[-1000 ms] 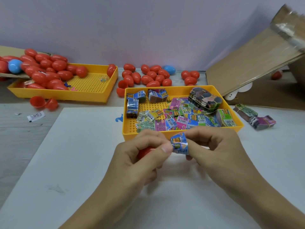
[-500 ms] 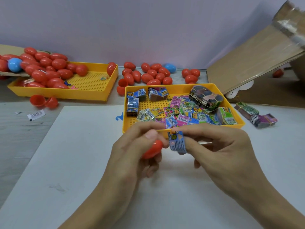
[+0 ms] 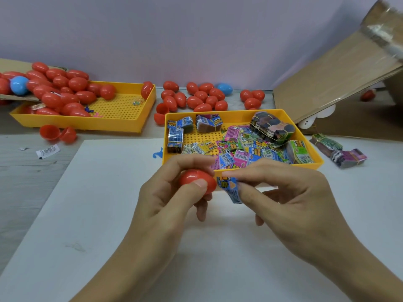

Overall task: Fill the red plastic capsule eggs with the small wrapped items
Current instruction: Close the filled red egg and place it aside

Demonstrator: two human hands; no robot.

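The left hand [image 3: 165, 199] is gripping a red egg [image 3: 197, 179]; just right, touching it, the right hand [image 3: 283, 199] is pinching a blue wrapped item [image 3: 231, 188].

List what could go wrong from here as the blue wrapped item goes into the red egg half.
1. The right hand pinches the blue wrapped item by its edge only; it may unfold or catch on the rim of the red egg half instead of going in.
2. The left hand holds the smooth shell with its fingertips; a push could squirt it out.
3. Both hands work right at the near wall of the yellow tray; a slip could nudge it.
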